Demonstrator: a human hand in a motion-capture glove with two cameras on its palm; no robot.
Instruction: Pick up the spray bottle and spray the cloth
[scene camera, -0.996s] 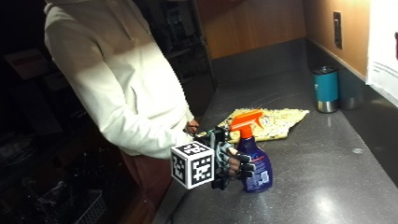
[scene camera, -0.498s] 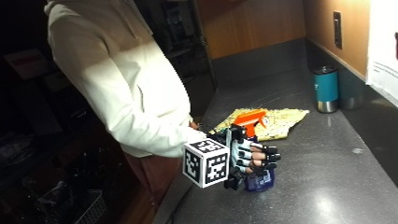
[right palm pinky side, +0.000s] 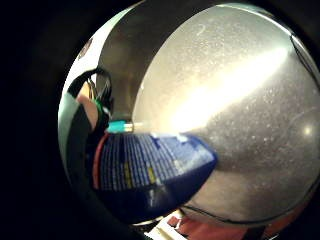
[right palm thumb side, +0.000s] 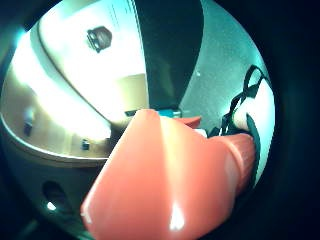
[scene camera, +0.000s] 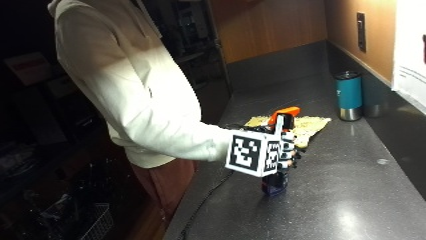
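My gloved right hand (scene camera: 285, 152) grips the neck of the spray bottle (scene camera: 275, 184), fingers curled round it below the orange trigger head (scene camera: 286, 113). The bottle stands upright with its blue body just over the dark counter (scene camera: 346, 200); I cannot tell whether its base touches. The yellow cloth (scene camera: 307, 125) lies flat on the counter just behind the bottle. The blue labelled body (right palm pinky side: 150, 170) fills the little finger side palm view, and the orange head (right palm thumb side: 165, 175) fills the thumb side palm view.
A teal tumbler (scene camera: 349, 95) stands at the back right near the wall, which carries an outlet (scene camera: 360, 31) and a white sheet (scene camera: 409, 50). A black cable (scene camera: 205, 196) runs along the counter's left edge. The person's body stands close at that edge.
The hand, beside the bottle a second ago, has wrapped its fingers round the bottle's neck. The orange head now sits a little higher and further right.
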